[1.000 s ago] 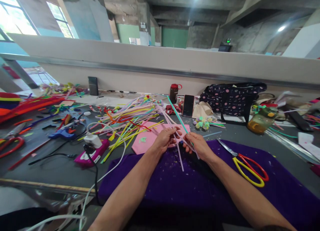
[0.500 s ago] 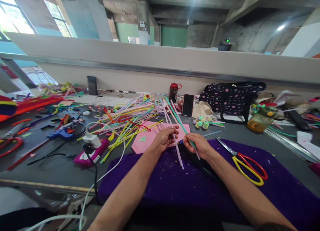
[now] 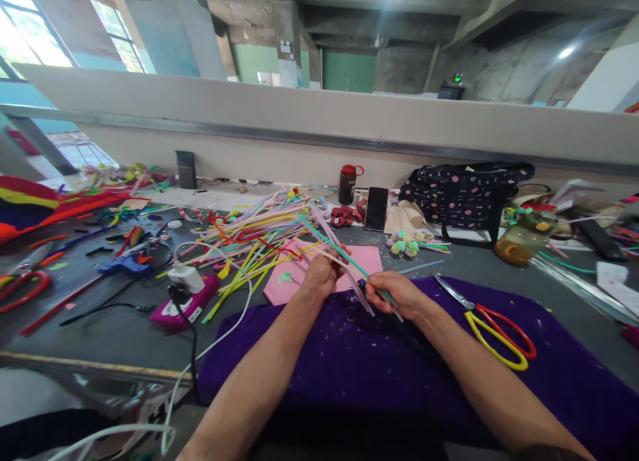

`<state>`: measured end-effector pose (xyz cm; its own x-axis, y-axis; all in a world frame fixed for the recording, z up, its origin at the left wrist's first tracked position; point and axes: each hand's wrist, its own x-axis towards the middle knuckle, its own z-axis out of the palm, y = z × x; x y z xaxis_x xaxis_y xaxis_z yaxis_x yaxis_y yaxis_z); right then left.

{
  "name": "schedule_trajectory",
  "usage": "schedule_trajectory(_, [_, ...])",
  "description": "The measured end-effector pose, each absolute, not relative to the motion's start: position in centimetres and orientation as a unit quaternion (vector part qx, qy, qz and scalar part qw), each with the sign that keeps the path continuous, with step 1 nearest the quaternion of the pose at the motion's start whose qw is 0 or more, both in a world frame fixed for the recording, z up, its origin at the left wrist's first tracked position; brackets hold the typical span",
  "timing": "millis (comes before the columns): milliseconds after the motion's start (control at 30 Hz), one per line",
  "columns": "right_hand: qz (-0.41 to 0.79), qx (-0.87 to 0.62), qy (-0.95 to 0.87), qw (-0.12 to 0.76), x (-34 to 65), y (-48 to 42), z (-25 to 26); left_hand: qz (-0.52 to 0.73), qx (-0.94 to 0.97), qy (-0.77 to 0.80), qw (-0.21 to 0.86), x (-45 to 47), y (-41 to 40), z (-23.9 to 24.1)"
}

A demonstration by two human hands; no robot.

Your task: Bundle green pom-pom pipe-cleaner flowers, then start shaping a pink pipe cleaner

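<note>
Pale lilac pipe cleaners (image 3: 323, 223) run through my left hand (image 3: 323, 272), whose fingers are closed on them; their lower ends come out toward my right hand. My right hand (image 3: 397, 292) pinches a green pipe cleaner (image 3: 319, 233) together with a whitish one. The green one slants up and left, crossing in front of the lilac ones and passing by my left fingers. Both hands hover over the near edge of a pink sheet (image 3: 278, 285) and a purple cloth (image 3: 319, 374). My fingers hide the exact gripping spots.
Scissors (image 3: 499, 331) with red and yellow handles lie on the cloth at right. Behind my hands is a heap of pipe cleaners (image 3: 259, 228). A phone (image 3: 376, 208), a bottle (image 3: 347, 187) and a dark bag (image 3: 462, 195) stand farther back. A magenta power strip (image 3: 184, 307) with cables sits left.
The green and whitish pipe cleaners have swung from steep to a leftward slant, now crossing the lilac ones. My left fingers have closed further, and the hand shifted slightly left.
</note>
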<state>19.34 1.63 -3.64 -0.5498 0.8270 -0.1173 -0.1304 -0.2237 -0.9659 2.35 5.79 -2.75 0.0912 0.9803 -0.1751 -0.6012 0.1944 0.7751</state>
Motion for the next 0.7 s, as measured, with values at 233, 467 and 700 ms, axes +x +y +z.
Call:
schedule_trajectory(233, [0.695,-0.279,-0.468,0.469,22.7,2.4,-1.2,0.584,0.244,0.365,0.683,0.9,6.8,-2.8])
schedule_trajectory(467, [0.666,-0.261,-0.457,0.528,23.6,2.5,-0.8,0.586,0.248,0.380,0.672,0.7,6.7,-2.8])
schedule_trajectory(700, [0.594,-0.392,-0.507,0.486,21.5,2.4,-2.6,0.489,0.289,0.237,0.788,1.3,4.6,-1.7])
